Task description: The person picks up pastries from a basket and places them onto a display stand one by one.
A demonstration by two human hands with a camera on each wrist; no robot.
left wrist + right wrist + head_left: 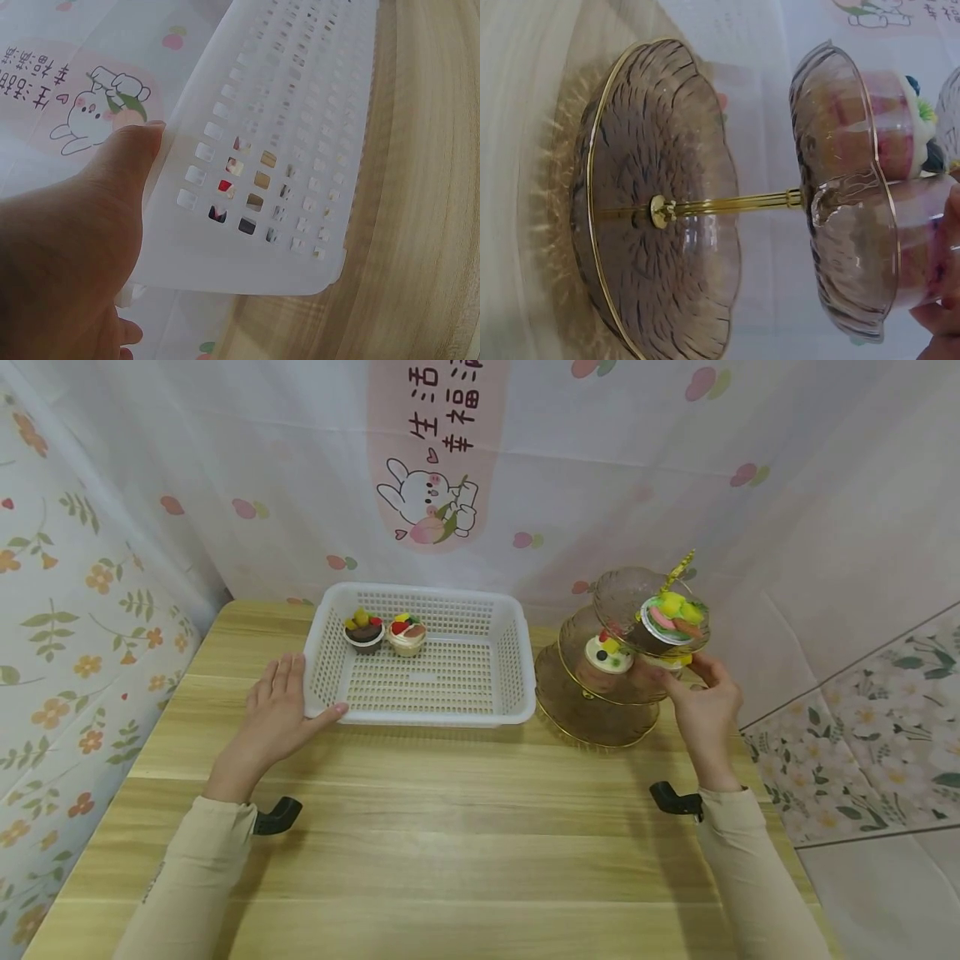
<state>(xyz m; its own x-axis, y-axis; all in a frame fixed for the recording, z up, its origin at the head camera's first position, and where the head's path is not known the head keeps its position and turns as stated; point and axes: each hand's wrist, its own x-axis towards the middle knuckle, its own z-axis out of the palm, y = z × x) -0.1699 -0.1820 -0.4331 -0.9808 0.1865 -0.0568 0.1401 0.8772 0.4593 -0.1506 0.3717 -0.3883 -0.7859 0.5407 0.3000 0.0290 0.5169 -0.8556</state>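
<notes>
My left hand [273,714] rests on the near left corner of a white plastic basket [420,719], fingers straight along its left side. In the left wrist view the thumb [124,161] lies over the basket's rim. A dark-topped cupcake [365,633] and a cream-topped cupcake [407,637] sit at the basket's left. My right hand [705,702] holds a cupcake [919,236] at the middle tier of a three-tier stand [558,693]; the upper tier partly hides it. Beside it on that tier is a cream-topped cupcake [606,656]. The top tier bears a cupcake with colourful toppings [670,618].
The stand's lowest tier [660,202] sits on the wooden table [465,835]. Behind is a white curtain [300,460] with a rabbit print. A tiled wall [862,743] rises close at the right.
</notes>
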